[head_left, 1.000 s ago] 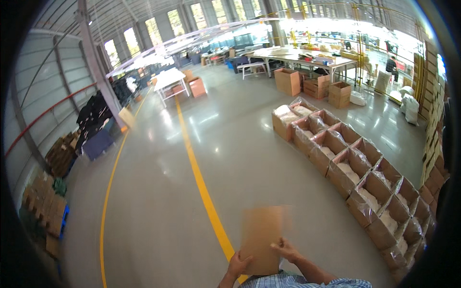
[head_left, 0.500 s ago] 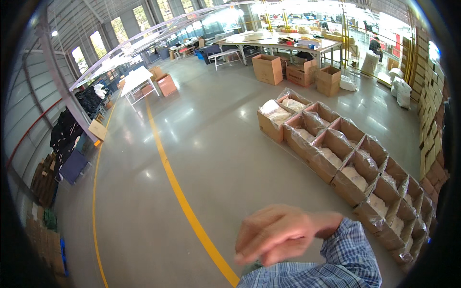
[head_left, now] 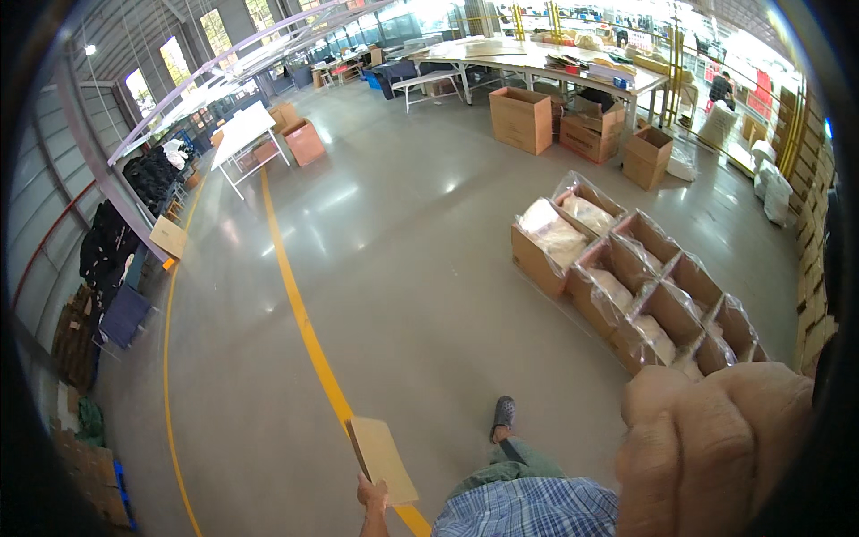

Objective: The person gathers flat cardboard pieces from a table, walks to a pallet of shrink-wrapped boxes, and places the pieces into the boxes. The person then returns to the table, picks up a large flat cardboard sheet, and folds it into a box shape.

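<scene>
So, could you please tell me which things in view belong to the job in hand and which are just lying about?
In hand:
cardboard piece, held by the left hand

Seemingly just nearby:
white table
tan panel on the left
plastic-lined cartons, though their role is unclear

Honestly, I can't tell if the right hand (head_left: 716, 443) holds anything; it hides the near end of the box row (head_left: 588, 307). Left forearm (head_left: 374, 523) gets cropped, far-off person (head_left: 721, 88) is too tiny.

Tan cardboard (head_left: 386, 458), blue checked shirt (head_left: 537, 508)
</scene>
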`<state>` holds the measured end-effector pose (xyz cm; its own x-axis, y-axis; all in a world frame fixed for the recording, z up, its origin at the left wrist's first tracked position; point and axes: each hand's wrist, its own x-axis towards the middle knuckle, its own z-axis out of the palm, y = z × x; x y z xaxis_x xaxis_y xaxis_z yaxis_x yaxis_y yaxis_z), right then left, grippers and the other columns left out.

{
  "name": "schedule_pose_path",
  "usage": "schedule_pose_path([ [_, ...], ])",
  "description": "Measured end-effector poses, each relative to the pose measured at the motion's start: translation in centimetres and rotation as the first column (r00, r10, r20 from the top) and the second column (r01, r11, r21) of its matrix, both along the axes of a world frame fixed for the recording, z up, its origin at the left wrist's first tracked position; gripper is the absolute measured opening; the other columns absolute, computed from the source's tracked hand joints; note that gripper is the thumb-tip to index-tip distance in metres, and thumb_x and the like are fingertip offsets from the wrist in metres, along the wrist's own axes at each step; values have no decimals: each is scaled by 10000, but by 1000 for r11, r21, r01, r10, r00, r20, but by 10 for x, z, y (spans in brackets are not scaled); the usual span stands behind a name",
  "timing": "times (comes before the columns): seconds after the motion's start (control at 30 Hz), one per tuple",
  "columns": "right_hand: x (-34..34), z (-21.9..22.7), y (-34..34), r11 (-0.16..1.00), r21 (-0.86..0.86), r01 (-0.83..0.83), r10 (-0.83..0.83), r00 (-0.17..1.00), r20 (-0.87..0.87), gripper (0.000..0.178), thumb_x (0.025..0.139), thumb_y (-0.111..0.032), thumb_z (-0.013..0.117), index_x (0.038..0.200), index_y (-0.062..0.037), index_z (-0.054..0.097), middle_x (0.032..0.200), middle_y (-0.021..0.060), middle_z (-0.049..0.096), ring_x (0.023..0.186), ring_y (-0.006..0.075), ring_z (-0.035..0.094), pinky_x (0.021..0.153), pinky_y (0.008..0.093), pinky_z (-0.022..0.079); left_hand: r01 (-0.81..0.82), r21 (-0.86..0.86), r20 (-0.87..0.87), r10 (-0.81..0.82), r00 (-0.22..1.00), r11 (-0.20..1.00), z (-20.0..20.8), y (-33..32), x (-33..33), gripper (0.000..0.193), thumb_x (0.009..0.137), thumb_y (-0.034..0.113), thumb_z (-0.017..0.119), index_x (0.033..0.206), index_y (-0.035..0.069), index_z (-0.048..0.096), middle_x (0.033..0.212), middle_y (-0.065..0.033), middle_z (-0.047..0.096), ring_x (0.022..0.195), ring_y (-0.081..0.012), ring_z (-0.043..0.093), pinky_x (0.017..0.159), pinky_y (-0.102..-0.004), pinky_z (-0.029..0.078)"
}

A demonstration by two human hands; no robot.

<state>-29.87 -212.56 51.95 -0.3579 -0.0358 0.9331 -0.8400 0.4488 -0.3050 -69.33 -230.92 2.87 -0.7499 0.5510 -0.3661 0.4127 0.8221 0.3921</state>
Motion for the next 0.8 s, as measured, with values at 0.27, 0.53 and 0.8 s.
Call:
schedule_pose_path([
  [0.27,7,5,251,993,15,115,-114,992,-46,219,886,-154,669,1041,-3,638,1000,143,651,882,256,635,748,358,513,-32,-141,-4,32,999,989,-22,224,-23,440,779,140,671,1164,19,496,1037,-155,668,938,-342,670,803,-431,537],
  [0.53,-17,-10,490,976,4,216,-216,976,5,212,853,-159,716,993,-15,649,978,128,664,876,240,637,747,359,516,-92,-207,273,148,951,974,-44,379,0,420,816,206,627,1170,3,530,1058,-164,670,982,-337,656,832,-434,528],
  [0.8,-93,-153,770,382,-286,879,-535,462,707,260,852,-136,726,1082,-44,647,1057,86,676,951,216,627,821,339,498,77,-198,285,-17,958,977,-57,694,-93,432,853,272,583,1177,-13,564,1079,-173,672,1026,-331,643,861,-436,519],
])
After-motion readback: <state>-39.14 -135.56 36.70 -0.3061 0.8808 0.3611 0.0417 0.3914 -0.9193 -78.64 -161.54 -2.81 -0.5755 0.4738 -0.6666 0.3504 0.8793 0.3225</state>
